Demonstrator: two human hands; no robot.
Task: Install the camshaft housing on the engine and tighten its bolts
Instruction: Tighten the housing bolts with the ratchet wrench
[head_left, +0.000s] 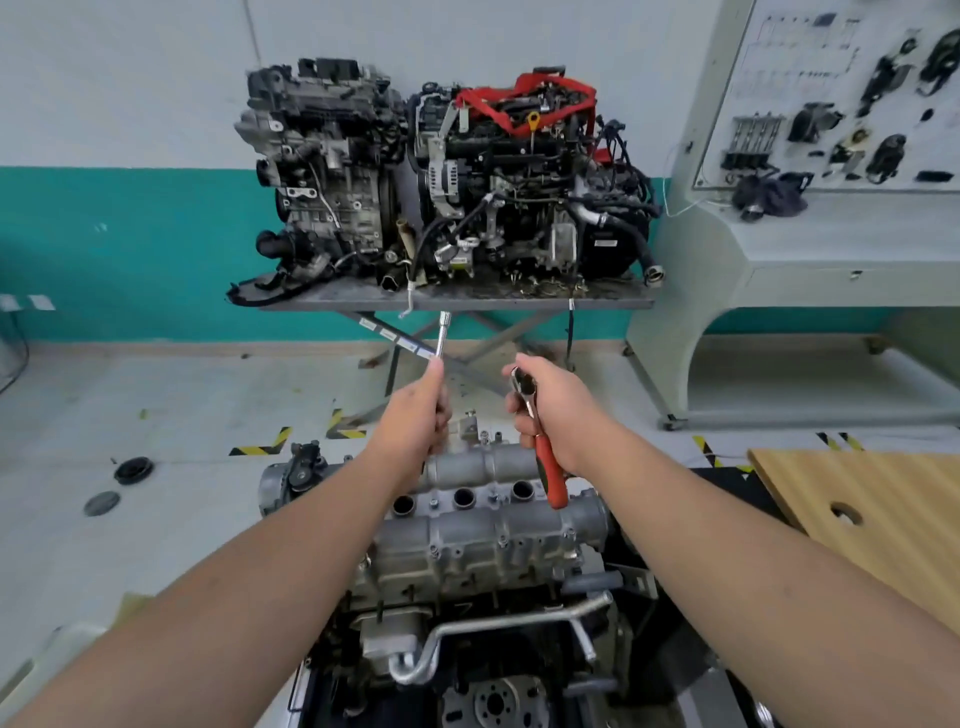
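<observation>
Aluminium, dull grey and cast, makes up the camshaft housing (483, 499), which already sits on top of the engine (467, 597) directly below the person's two raised hands. Judging by its ribbed, thick-walled look, it is heavy and completely stiff, with dry matt faces unlikely to slip; its long outer edges look the best place to take hold, away from the sealing face. Three dark round wells show in a row along the housing's middle, and several small bolt heads stand along its near flange, too small to count surely. Above the housing's far edge, the left hand (423, 410) grips one slim chrome extension bar (441, 338), fingers curled round its lower end so the shaft points up and away. Just to the right of that, the right hand (556, 410) is wrapped round one ratchet wrench (537, 436), its fingers clamped near the metal head while the red handle hangs down toward the housing. The two tools are apart, not yet joined, and likely need coupling before the bolts are tightened. Beyond the housing, two other engines (441, 176) rest on a metal stand against the wall, and one wooden board (872, 509) lies to its right.
</observation>
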